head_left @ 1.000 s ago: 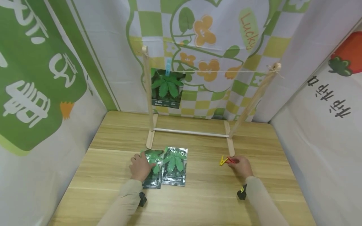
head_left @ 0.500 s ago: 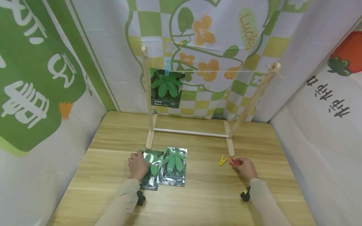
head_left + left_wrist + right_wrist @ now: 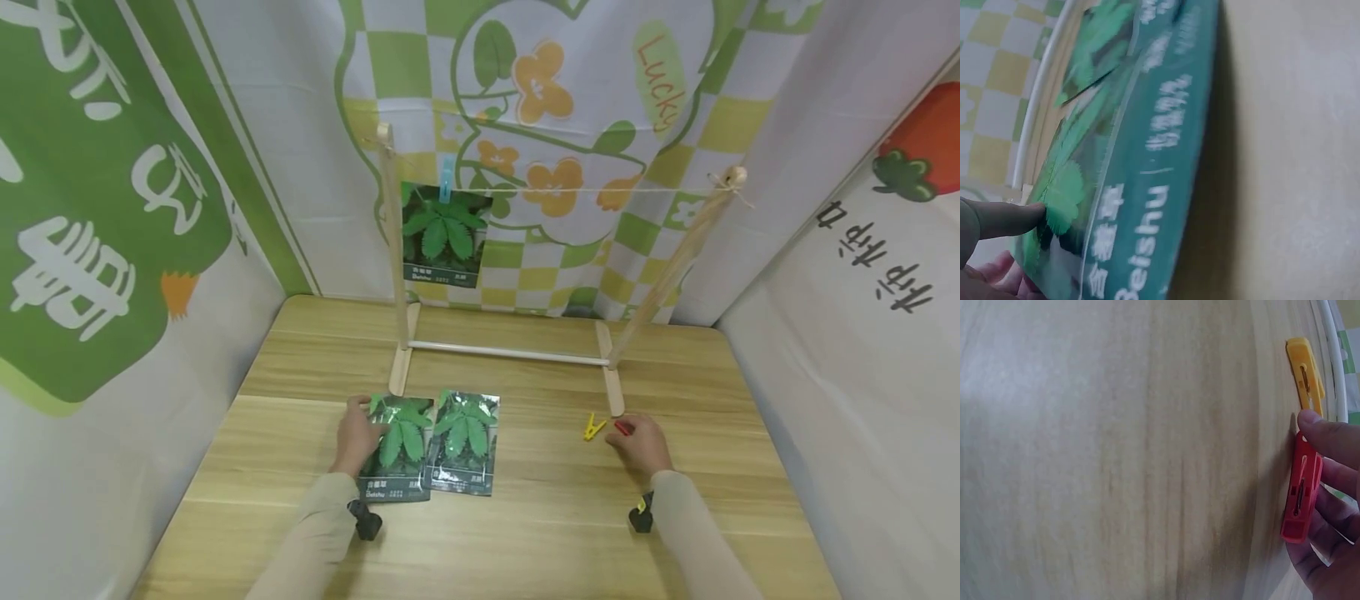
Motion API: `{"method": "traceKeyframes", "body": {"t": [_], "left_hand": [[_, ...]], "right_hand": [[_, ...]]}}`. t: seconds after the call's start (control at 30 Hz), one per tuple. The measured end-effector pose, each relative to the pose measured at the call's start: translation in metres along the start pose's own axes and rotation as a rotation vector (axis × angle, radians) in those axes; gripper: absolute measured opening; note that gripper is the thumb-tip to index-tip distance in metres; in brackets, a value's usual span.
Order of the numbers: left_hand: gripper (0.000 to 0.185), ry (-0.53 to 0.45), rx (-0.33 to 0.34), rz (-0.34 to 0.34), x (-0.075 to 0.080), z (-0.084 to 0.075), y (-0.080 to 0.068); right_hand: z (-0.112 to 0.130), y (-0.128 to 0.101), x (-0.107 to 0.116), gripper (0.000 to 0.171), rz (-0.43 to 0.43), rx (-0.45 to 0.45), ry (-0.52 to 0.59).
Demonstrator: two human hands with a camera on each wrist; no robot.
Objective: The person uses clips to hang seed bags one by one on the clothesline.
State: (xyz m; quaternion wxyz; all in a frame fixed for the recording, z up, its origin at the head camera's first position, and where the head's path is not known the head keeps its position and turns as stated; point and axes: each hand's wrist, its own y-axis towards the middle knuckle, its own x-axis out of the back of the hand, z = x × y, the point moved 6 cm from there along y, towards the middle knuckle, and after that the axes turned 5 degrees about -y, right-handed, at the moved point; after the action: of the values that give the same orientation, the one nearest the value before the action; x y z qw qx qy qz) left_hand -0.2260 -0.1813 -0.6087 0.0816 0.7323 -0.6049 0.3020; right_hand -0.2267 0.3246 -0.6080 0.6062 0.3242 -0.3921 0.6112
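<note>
My left hand (image 3: pixel 356 440) pinches the left edge of a glossy green packet (image 3: pixel 397 454) with leaves printed on it. In the left wrist view the thumb lies on the packet's face (image 3: pixel 1063 206), fingers behind it, and a shadow runs along its raised lower edge. A second leaf-printed packet (image 3: pixel 467 442) lies against its right side. At the right, my right hand (image 3: pixel 643 443) holds a red clothespin (image 3: pixel 1300 494) between thumb and fingers, just above the table. Beside it a yellow clothespin (image 3: pixel 593 427) rests on the wood.
Behind the packets stands a wooden rack (image 3: pixel 396 250) with a string (image 3: pixel 592 190) between its posts. From the string's left part hangs a similar packet (image 3: pixel 442 237) under a light blue clothespin (image 3: pixel 446 179). A white bar (image 3: pixel 506 352) joins the rack's feet. Printed curtains surround the table (image 3: pixel 540 533).
My left hand has shifted left to the packet's edge and now grips it, tilting it. The right hand has parted the red clothespin from the yellow one and turned it.
</note>
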Motion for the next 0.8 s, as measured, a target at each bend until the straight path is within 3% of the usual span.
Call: {"method": "traceKeyframes", "body": {"t": [0.33,0.6,0.8], "left_hand": [[0.038,-0.091,0.136,0.067,0.012,0.012,0.001],[0.038,-0.156,0.128,0.092,0.023,0.016,0.004],[0.038,-0.184,0.14,0.087,0.034,0.016,0.004]], "right_hand": [[0.004,-0.003,0.001,0.042,0.038,-0.001,-0.008],[-0.002,-0.005,0.007,0.045,0.073,-0.066,0.086],[0.0,-0.005,0.015,0.043,0.075,-0.051,0.101]]}}
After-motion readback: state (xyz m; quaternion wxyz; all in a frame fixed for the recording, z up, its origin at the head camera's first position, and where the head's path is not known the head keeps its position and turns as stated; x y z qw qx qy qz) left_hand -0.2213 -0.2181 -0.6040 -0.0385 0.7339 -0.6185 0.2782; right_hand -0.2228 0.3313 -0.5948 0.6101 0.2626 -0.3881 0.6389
